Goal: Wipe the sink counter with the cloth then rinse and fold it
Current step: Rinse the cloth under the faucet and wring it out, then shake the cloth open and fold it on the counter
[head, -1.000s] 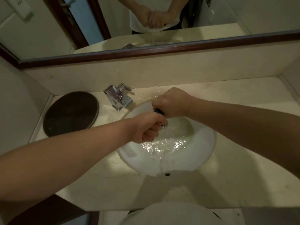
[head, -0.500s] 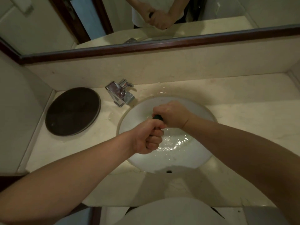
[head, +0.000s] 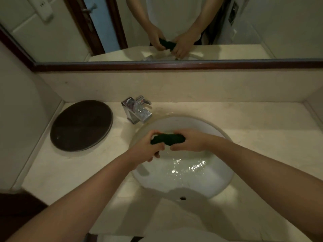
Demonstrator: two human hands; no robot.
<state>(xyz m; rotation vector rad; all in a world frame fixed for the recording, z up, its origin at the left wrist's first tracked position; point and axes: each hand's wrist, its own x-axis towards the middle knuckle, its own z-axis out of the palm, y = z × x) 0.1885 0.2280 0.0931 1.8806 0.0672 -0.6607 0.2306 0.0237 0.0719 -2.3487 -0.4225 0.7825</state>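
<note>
A dark green cloth (head: 167,139) is rolled into a short twisted bundle and held level over the white sink basin (head: 218,186). My left hand (head: 148,147) grips its left end and my right hand (head: 188,141) grips its right end. Both hands hover above the back half of the basin. Shallow water (head: 187,168) glints in the bowl below them. The pale stone sink counter (head: 262,128) surrounds the basin. Much of the cloth is hidden inside my fists.
A chrome tap (head: 137,109) stands at the basin's back left. A round dark brown lid or tray (head: 81,125) lies on the counter at the left. A mirror (head: 174,27) with a dark wood frame runs along the back wall. The counter's front edge is just below my arms.
My hands have pulled apart sideways from a stacked grip, so the cloth now shows stretched between them. The stream of wrung-out water seen a second ago has stopped.
</note>
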